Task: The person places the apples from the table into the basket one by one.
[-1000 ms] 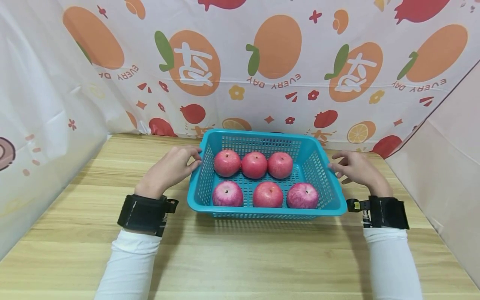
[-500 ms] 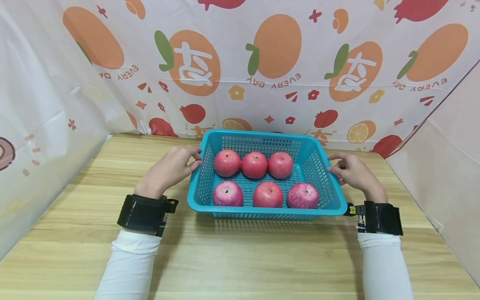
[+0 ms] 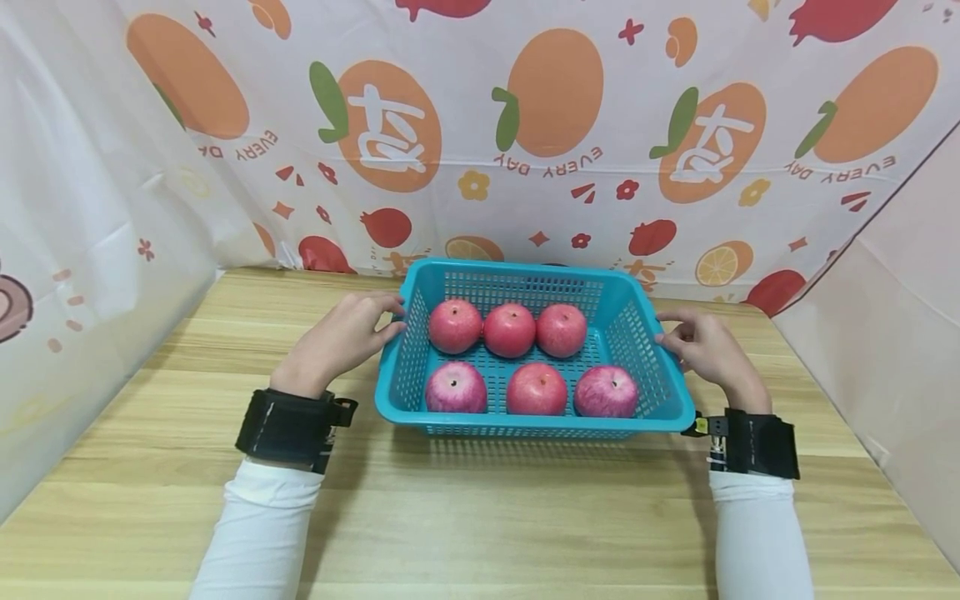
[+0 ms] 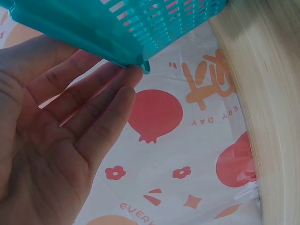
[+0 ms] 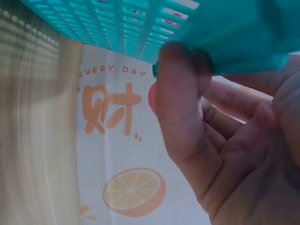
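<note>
A blue plastic basket (image 3: 536, 422) with slotted sides stands on the table and holds several red and pinkish apples in two rows. At its left end, my left hand (image 3: 341, 342) pinches the rim, thumb and fingertips right at the edge; the left wrist view shows the fingers (image 4: 110, 122) reaching up under the rim. Opposite, my right hand (image 3: 712, 346) grips the right rim between thumb and fingers. The right wrist view shows a digit of this hand (image 5: 178, 103) bent up against the basket's underside edge. The front row includes a streaked pink-purple apple (image 3: 606, 392) at the right.
The wooden table (image 3: 525, 517) extends in front of the basket and to both sides. Close behind the basket hangs a white fruit-print curtain (image 3: 480, 225), with plain white sheets at left and right. Both wrists wear black straps (image 3: 288, 427).
My right hand has moved left and inward onto the right rim and now grips it. The left hand, basket and apples look unmoved.
</note>
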A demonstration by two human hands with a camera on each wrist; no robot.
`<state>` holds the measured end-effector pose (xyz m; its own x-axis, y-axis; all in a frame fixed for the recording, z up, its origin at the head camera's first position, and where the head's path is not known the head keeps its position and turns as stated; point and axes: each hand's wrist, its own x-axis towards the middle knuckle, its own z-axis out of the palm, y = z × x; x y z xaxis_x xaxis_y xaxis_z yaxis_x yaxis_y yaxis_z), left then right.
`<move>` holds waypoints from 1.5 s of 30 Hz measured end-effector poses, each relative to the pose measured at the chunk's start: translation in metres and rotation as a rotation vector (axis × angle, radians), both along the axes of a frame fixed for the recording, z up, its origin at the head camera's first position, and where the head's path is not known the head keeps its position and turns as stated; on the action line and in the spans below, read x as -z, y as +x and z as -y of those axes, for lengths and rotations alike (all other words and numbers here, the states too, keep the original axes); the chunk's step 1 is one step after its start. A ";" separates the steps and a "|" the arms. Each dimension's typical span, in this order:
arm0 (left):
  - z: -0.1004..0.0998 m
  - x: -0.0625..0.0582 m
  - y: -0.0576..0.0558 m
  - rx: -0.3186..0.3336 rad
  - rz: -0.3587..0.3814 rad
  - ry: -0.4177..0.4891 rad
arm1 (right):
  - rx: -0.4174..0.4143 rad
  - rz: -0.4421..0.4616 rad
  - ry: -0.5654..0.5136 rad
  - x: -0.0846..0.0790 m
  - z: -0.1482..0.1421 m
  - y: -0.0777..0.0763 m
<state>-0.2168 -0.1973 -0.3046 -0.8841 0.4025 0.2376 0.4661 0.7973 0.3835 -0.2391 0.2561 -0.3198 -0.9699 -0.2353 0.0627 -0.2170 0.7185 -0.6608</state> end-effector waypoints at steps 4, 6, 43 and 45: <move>0.000 0.000 -0.001 0.001 0.001 0.001 | 0.010 0.000 0.013 -0.001 0.001 0.001; 0.000 0.000 -0.001 0.000 0.006 0.000 | 0.013 0.003 0.016 -0.002 0.001 0.002; 0.002 0.001 0.002 -0.042 -0.014 0.003 | -0.025 -0.081 0.101 -0.006 0.004 0.008; 0.003 0.000 0.003 -0.073 -0.045 -0.014 | -0.007 -0.119 0.131 -0.007 0.004 0.010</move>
<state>-0.2140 -0.2000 -0.3050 -0.8996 0.3408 0.2729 0.4231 0.8348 0.3523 -0.2290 0.2524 -0.3126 -0.9557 -0.2556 0.1458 -0.2936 0.7950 -0.5308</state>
